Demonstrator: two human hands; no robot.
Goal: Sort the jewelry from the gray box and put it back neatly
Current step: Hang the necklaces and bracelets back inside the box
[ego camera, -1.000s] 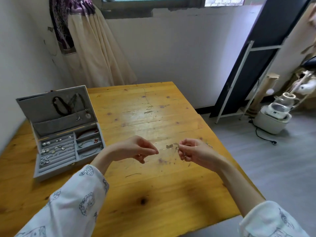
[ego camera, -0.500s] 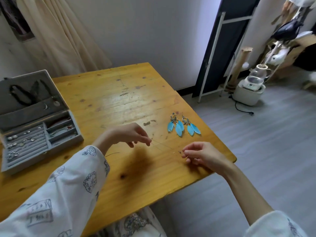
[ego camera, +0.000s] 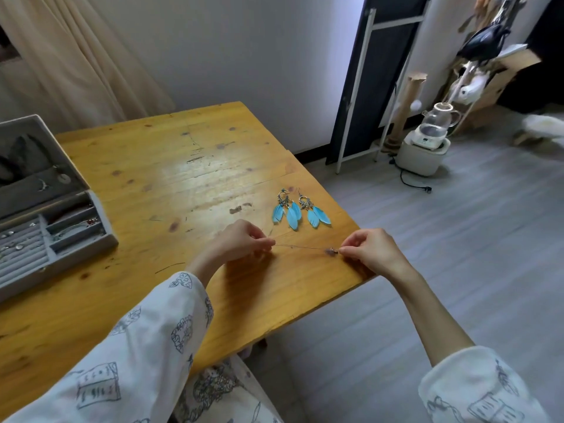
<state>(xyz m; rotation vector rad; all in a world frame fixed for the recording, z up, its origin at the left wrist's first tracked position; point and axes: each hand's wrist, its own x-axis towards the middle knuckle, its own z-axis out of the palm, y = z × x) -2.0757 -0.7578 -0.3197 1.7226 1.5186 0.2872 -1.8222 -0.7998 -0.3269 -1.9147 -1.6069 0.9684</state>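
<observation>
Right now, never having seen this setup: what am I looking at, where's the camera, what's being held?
There is no machine here. A person wears one wide-angle camera on the head, looking forward and down, so the only view is their own.

The left hand and right hand each pinch one end of a thin metal chain, stretched between them just above the yellow wooden table. A small dark charm sits at the right-hand end.

Beyond the hands lie two blue feather earrings, side by side on the table. At the left edge stands an open gray jewelry box with small pieces in its compartments; they are too small to identify.
</observation>
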